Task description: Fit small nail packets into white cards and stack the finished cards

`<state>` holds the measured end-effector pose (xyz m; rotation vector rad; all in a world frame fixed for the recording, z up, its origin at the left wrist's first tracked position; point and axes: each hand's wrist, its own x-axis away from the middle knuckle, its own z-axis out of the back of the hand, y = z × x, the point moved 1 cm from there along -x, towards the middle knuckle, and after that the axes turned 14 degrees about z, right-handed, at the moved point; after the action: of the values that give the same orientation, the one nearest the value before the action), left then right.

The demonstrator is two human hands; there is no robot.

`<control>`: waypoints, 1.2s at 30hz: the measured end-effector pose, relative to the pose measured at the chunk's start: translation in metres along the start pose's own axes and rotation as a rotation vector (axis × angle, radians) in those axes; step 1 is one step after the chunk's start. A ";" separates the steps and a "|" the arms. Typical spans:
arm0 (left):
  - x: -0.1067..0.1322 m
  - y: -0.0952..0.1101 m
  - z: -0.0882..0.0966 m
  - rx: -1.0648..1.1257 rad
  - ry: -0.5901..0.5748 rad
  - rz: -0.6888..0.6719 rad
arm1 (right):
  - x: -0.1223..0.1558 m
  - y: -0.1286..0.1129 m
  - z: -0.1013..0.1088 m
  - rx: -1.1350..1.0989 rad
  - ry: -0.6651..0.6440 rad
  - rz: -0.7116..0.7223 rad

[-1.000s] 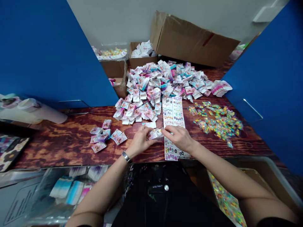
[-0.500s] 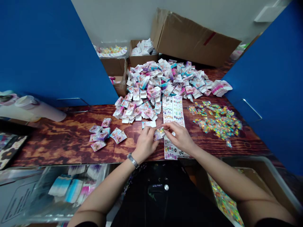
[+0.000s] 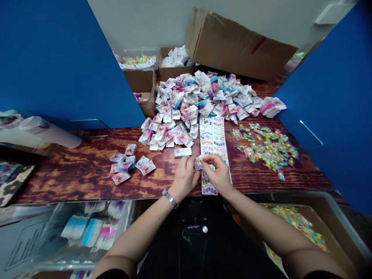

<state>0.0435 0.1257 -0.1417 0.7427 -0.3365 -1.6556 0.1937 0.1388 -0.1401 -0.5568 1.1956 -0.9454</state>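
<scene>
My left hand [image 3: 185, 176] is closed around a small printed cardboard box [image 3: 198, 164], gripped between thumb and fingers. At its right end, the bent fingers of my right hand [image 3: 217, 173] press together on the box. Bright specks show at that end, like those in the small clear packets [image 3: 269, 149] heaped on the right; the fingers partly cover them. Beneath my right hand lie long sticker sheets [image 3: 206, 141] printed with rows of ovals. Another small box [image 3: 183, 152] lies flat just beyond my left hand.
A large pile of small boxes [image 3: 188, 100], many with open flaps, covers the back. Several boxes [image 3: 124, 166] lie at left. A big carton [image 3: 235, 44] leans behind. Blue panels [image 3: 66, 69] flank the wooden table [image 3: 78, 178]. Below its front edge sits a clear bin [image 3: 52, 248].
Both hands have shifted slightly right and closer together, with the box between them. My right fingers have curled in more and cover more of the box's end.
</scene>
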 end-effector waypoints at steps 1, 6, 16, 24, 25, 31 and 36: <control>0.000 0.000 -0.001 0.002 0.012 -0.003 | 0.000 -0.002 0.000 0.003 -0.009 0.003; 0.001 -0.001 -0.002 0.020 0.024 -0.035 | 0.000 -0.011 0.005 0.131 -0.119 0.133; -0.002 -0.001 0.005 0.151 -0.074 -0.051 | -0.022 -0.015 0.042 0.192 -0.536 0.407; 0.001 -0.001 0.006 0.193 -0.056 -0.083 | -0.012 -0.007 0.023 -0.084 -0.302 0.011; 0.001 -0.002 0.005 0.186 -0.048 -0.090 | -0.008 -0.004 0.019 -0.149 -0.275 -0.059; 0.004 0.000 0.000 0.072 0.034 -0.142 | 0.001 -0.018 0.015 0.029 -0.191 0.021; 0.007 0.002 0.000 0.080 0.120 -0.117 | -0.003 -0.033 0.019 0.076 -0.233 0.111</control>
<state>0.0439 0.1184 -0.1425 0.9328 -0.2803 -1.7061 0.2007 0.1225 -0.1070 -0.5191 0.9675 -0.8045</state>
